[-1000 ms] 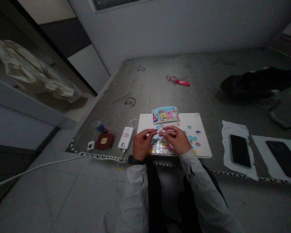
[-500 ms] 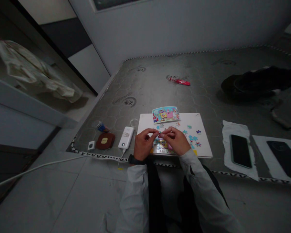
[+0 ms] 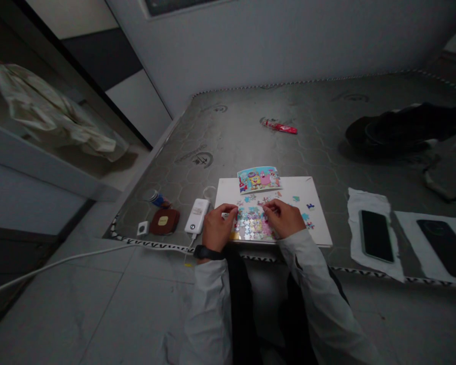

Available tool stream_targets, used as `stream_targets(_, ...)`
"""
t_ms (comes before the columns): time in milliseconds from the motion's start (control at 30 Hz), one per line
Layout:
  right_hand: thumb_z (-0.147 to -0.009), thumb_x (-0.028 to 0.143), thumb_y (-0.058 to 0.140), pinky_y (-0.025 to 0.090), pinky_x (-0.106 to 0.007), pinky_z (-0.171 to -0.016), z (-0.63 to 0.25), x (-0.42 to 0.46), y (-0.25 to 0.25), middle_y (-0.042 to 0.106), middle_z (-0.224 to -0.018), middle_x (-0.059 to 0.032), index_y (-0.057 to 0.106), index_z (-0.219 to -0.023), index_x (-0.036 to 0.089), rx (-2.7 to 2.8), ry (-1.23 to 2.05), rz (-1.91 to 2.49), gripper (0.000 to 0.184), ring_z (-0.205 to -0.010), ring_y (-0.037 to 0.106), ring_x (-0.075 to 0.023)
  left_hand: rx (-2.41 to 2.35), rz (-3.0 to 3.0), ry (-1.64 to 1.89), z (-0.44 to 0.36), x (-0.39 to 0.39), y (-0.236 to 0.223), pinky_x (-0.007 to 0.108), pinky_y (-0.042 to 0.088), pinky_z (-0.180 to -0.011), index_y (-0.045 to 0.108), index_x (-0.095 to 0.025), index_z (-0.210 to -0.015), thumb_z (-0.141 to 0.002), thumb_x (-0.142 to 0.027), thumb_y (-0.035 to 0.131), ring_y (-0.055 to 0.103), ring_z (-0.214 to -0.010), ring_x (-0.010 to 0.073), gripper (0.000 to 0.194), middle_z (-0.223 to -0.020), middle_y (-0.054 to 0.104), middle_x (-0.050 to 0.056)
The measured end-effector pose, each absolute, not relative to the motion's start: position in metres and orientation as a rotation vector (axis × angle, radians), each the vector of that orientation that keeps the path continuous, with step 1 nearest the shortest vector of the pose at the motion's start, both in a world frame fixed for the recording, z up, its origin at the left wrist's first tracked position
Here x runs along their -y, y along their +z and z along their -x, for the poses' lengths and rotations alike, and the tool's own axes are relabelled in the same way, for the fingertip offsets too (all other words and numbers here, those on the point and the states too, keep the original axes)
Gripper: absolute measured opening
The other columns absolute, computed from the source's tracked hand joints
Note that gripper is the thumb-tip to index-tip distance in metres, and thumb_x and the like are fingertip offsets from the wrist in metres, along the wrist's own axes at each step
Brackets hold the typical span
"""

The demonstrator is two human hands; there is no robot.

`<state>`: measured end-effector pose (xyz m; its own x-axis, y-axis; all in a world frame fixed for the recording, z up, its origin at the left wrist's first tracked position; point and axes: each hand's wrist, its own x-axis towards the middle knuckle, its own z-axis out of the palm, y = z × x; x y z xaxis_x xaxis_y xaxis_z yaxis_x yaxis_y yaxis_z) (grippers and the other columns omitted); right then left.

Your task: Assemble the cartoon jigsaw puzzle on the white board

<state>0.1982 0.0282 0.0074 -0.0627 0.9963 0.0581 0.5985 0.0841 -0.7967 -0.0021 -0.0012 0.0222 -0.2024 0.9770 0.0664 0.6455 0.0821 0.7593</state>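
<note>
The partly joined jigsaw puzzle (image 3: 253, 225) lies on a white board (image 3: 319, 228), its picture glossy and colourful. My left hand (image 3: 217, 225) is at the puzzle's upper left edge, thumb and forefinger pinched together; whatever they hold is too small to tell. Over the upper right part of the puzzle, my right hand (image 3: 286, 218) also pinches thumb and forefinger, and its tips hide what is between them. Loose puzzle pieces (image 3: 306, 217) are scattered above and to the right. A cartoon picture card (image 3: 260, 180) rests at the board's back edge.
Left of the board are a white power bank (image 3: 197, 215) with a cable, a brown case (image 3: 164, 222) and a small white cube (image 3: 143, 228). A phone (image 3: 377, 235) on white tissue lies to the right. Farther back is a red wrapper (image 3: 281, 126).
My hands were together over the puzzle, fingertips meeting at a small piece. They have moved apart, the left one leftward and the right one rightward, showing more of the joined puzzle.
</note>
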Motion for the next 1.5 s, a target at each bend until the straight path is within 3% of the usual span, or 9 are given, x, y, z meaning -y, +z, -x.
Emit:
stream_targets(167,-0.086,0.029,0.058,0.045,-0.027,-0.067,-0.195,-0.028,0.005,0.074,-0.081,-0.0003,0.070,-0.089,0.023,1.830,0.732,1.600,0.014,-0.071,0.065,-0.0161,-1.990,-1.585,0.781,0.011,0.005,0.027,0.030,0.048,-0.083,0.077,-0.025,-0.088,-0.086,-0.037,0.061,0.068,-0.089,0.0183,0.020,-0.091,0.076,0.000)
stream_targets(367,-0.085,0.029,0.058,0.044,-0.027,-0.066,-0.191,-0.028,-0.002,0.073,-0.079,0.0001,0.070,-0.091,0.023,1.857,0.707,1.582,0.015,-0.070,0.064,-0.0157,-2.041,-1.498,0.681,0.013,0.004,0.021,0.031,0.047,-0.079,0.077,-0.024,-0.089,-0.082,-0.039,0.065,0.068,-0.088,0.0194,0.020,-0.095,0.076,0.002)
stream_targets(1000,-0.084,0.028,0.062,0.043,-0.025,-0.065,-0.186,-0.026,0.000,0.070,-0.074,0.0007,0.071,-0.087,0.022,1.889,0.778,1.473,0.011,-0.065,0.061,-0.0137,-1.766,-1.434,0.966,0.003,0.000,0.027,0.030,0.049,-0.080,0.075,-0.019,-0.090,-0.082,-0.041,0.065,0.068,-0.087,0.0191,0.025,-0.090,0.076,0.004)
stream_targets(1233,-0.080,0.032,0.072,0.043,-0.025,-0.063,-0.181,-0.024,0.007,0.071,-0.074,0.0022,0.073,-0.100,0.025,1.901,0.855,1.356,0.021,-0.063,0.058,-0.0127,-1.630,-1.416,1.001,-0.002,-0.002,0.021,0.028,0.051,-0.077,0.073,-0.017,-0.087,-0.081,-0.041,0.067,0.068,-0.082,0.0178,0.026,-0.087,0.075,0.005)
stream_targets(1500,-0.080,0.031,0.075,0.042,-0.026,-0.065,-0.182,-0.026,0.006,0.072,-0.076,0.0010,0.073,-0.098,0.024,1.971,0.753,1.314,0.020,-0.067,0.061,-0.0142,-1.558,-1.421,1.010,-0.005,-0.003,0.015,0.027,0.051,-0.074,0.073,-0.018,-0.088,-0.080,-0.044,0.067,0.068,-0.081,0.0172,0.028,-0.088,0.074,0.004)
